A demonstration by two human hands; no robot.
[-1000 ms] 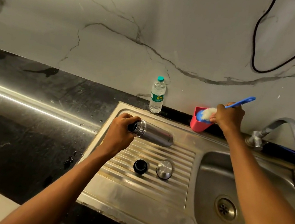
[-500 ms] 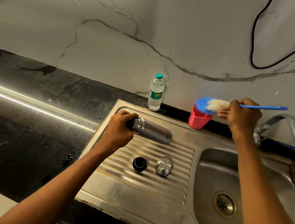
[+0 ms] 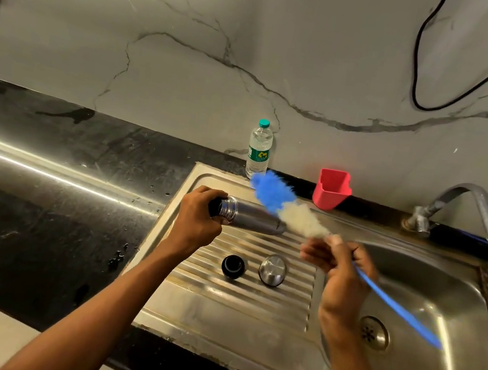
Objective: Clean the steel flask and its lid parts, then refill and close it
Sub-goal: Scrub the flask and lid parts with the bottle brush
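Your left hand curls its grip around the neck end of the steel flask, which lies on its side above the ribbed draining board, its open mouth turned toward your palm and its base pointing toward the sink basin. Whether the flask rests on the ribs or is held just clear of them, you cannot tell from here.

Your right hand has its grip closed on the bottle brush, fingers pinching the stem just below the bristles. The brush head, blue at the tip and white nearer your fingers, lies across the far side of the flask's body, and it is blurred. The blue handle runs back past your wrist and out over the basin.

On the draining board, just in front of the flask, stand the two lid parts: the black inner stopper on the left and the steel cap beside it on the right, close together but apart.

Behind the board, a small plastic water bottle with a teal cap stands upright against the marble wall. To its right a red holder sits at the back edge, and further right the tap arches over the basin. The black tabletop stretches to your left, spotted with water drops near the board.
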